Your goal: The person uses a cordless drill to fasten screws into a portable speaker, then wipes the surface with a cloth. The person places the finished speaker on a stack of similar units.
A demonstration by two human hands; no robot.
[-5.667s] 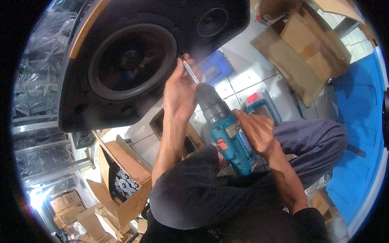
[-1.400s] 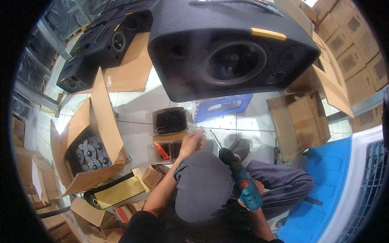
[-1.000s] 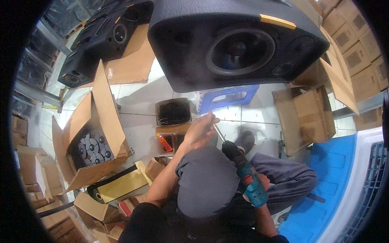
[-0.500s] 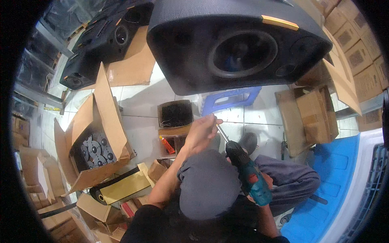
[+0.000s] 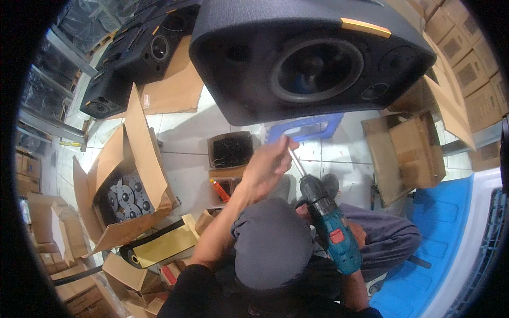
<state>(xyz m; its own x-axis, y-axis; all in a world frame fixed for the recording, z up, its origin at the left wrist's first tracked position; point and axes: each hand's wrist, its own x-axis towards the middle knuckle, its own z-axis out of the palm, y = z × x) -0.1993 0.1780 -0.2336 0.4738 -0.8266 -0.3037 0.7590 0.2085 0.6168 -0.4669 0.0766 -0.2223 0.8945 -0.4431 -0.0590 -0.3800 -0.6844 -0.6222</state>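
Observation:
With my right hand wrapped round its handle, I hold a teal and black cordless drill, its long silver bit pointing up and to the left. The fingertips of my left hand are pinched together at the bit's tip. Whatever small piece may sit between them is hidden. Just beyond the hands stands a large black speaker cabinet with a round driver and a yellow strip. A blue plastic stool is partly visible beneath it.
An open carton of grey-black round parts lies left. Nearer the middle are a small box of dark screws and an orange tube. Cardboard and a blue plastic panel stand right; more speakers sit back left.
Both hands and the drill have shifted slightly away from me and to the right. The drill has rolled a little, showing more of its red patch. My left fingertips stay at the bit's tip.

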